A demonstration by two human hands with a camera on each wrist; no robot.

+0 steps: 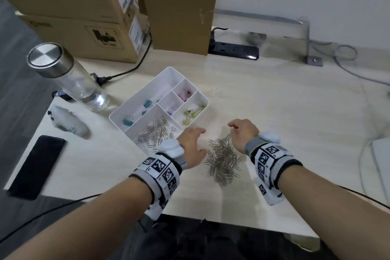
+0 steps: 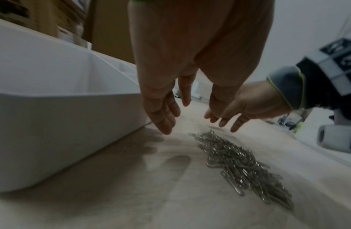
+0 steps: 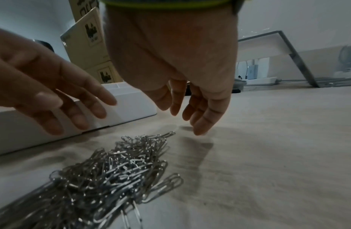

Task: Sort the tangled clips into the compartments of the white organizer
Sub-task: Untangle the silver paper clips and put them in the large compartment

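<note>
Right at the near edge of the pale wooden table [image 1: 274,101], a heap of silver paper clips [image 1: 223,159] is seen, thin bent-wire loops hooked and tangled into one glinting mound, longer than it is wide. It is flanked by both hands. To its left the left hand [image 1: 193,148] is held just above the tabletop, fingers straight and slightly spread, nothing gripped; from the left wrist view its fingertips [image 2: 165,128] are shown hanging clear of the surface, close to the organizer's wall. To the heap's right and a little further off, the right hand [image 1: 242,133] is held the same way, fingers loose and apart, empty, with its fingertips [image 3: 200,130] poised just past the far tip of the heap, not touching it.

Just beyond the left hand, the white organizer [image 1: 202,96] is set at an angle. More silver paper clips [image 1: 155,133] are piled in its nearest compartment. Yellow binder clips [image 1: 193,113] are held in the right-hand compartment, a purple one [image 1: 169,111] in a small middle cell, pink ones [image 1: 184,95] behind that, and teal binder clips [image 1: 137,113] in the long left section.

Further left, a black phone [image 1: 37,165] and a clear bottle with a steel lid [image 1: 65,76] are noted; cardboard boxes [image 1: 84,6] and a black power strip [image 1: 234,49] are lined up at the back.
</note>
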